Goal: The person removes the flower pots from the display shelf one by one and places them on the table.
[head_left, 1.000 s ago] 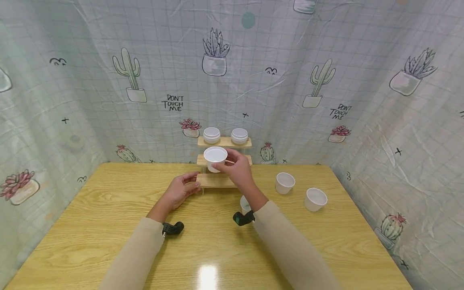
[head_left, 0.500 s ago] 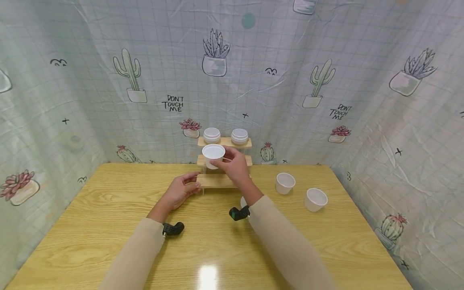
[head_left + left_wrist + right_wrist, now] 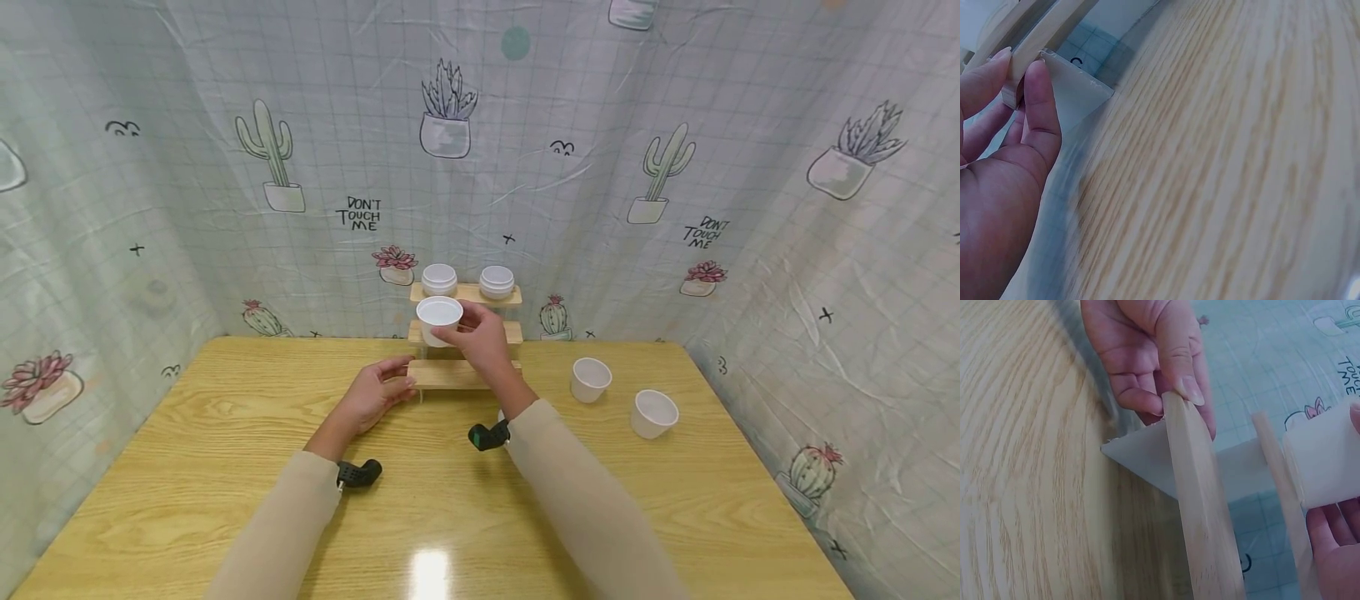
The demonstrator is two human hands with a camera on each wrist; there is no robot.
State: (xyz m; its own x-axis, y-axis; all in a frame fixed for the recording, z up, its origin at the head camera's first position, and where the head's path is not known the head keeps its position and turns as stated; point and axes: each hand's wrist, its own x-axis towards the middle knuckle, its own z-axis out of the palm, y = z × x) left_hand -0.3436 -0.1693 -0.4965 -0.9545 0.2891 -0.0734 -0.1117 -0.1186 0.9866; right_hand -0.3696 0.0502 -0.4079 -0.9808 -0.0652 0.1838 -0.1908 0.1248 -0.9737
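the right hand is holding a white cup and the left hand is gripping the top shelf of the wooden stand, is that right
Not quite: the left hand grips the lowest shelf, not the top shelf, as the head view shows. The right hand does hold a white cup.

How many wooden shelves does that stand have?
3 in view: the top shelf under two white pots, the middle shelf partly hidden by the held cup, the bottom shelf pinched by the left hand.

I'm counting four white cups point(image 3: 591, 385) (one's barely peeking out), three wooden shelves point(image 3: 450, 376), two squat white pots point(image 3: 497, 289) on the far one, two hands point(image 3: 370, 397) and one table point(image 3: 225, 433).
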